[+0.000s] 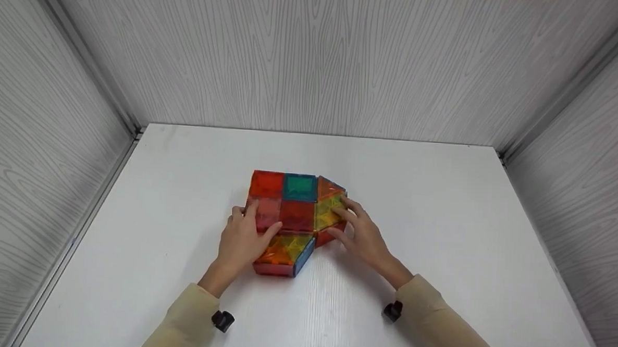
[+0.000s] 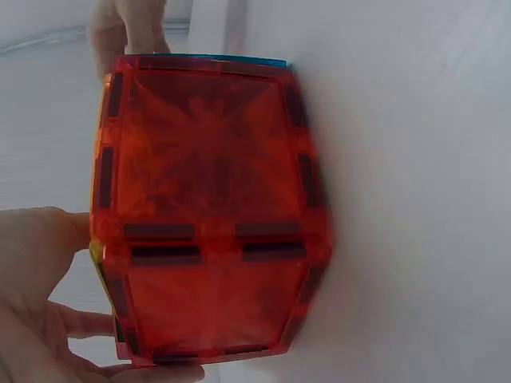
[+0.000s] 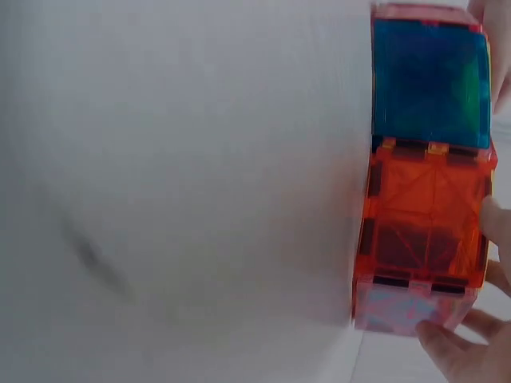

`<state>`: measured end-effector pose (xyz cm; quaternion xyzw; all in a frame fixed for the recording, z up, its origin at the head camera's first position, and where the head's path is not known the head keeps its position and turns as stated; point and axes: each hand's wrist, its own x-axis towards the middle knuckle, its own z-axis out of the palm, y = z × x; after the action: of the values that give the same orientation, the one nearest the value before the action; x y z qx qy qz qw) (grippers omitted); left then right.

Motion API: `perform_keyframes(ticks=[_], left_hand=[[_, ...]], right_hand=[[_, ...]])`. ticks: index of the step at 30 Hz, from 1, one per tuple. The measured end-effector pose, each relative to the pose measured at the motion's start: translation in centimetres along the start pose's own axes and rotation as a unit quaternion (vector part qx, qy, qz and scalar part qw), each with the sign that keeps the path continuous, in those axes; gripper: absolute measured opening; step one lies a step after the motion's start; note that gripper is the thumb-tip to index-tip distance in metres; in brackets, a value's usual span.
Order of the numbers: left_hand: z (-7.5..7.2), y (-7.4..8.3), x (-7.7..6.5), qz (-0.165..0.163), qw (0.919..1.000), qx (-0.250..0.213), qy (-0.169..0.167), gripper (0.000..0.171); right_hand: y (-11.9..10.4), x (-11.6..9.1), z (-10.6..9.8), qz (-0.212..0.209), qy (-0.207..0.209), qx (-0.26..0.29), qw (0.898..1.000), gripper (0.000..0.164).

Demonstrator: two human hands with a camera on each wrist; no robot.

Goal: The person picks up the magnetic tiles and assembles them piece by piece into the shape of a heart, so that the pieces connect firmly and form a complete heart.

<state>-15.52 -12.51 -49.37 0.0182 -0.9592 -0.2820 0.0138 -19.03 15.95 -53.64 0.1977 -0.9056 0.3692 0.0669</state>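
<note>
A low, hollow block of translucent magnetic tiles lies on the table. Its top shows red squares, a teal square, yellow and orange triangles. Along the near side, a slanted section ends in a blue side tile. My left hand holds the left part, thumb and fingers spread across its top and edge. On the right, my right hand grips the pointed section, with fingers on the yellow tiles and thumb at the near edge. Red side tiles fill the left wrist view; an orange side tile shows in the right wrist view.
The white table surrounds the block. Grey wood-grained panels stand at the back and both sides. A small black device sits at each sleeve cuff.
</note>
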Motion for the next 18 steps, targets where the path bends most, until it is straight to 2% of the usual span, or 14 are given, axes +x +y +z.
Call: perform_keyframes(ticks=[4,7,10,13,16,18], left_hand=[[0.0,0.6,-0.9,0.000,0.9999,0.000,-0.013,0.083],[-0.4,0.6,-0.1,-0.001,0.9998,-0.007,-0.016,0.082],[-1.1,-0.2,1.9,0.014,0.9995,-0.023,-0.018,0.080],[-1.7,-1.4,4.6,0.050,0.9980,-0.032,-0.021,0.077],[-2.1,-2.4,7.1,0.090,0.9947,-0.034,-0.034,0.075],[-2.0,-2.8,8.4,0.106,0.9922,-0.041,-0.051,0.075]], right_hand=[[0.6,0.0,-0.9,0.010,-0.004,0.012,1.000,0.054],[-0.1,-0.9,-0.8,-0.001,0.024,-0.011,1.000,0.050],[-1.7,-2.2,0.0,-0.040,0.058,-0.057,0.996,0.047],[-3.4,-3.5,1.0,-0.096,0.076,-0.104,0.987,0.047],[-5.0,-4.6,2.0,-0.146,0.070,-0.144,0.976,0.049],[-5.8,-5.1,2.6,-0.176,0.057,-0.172,0.968,0.050]])
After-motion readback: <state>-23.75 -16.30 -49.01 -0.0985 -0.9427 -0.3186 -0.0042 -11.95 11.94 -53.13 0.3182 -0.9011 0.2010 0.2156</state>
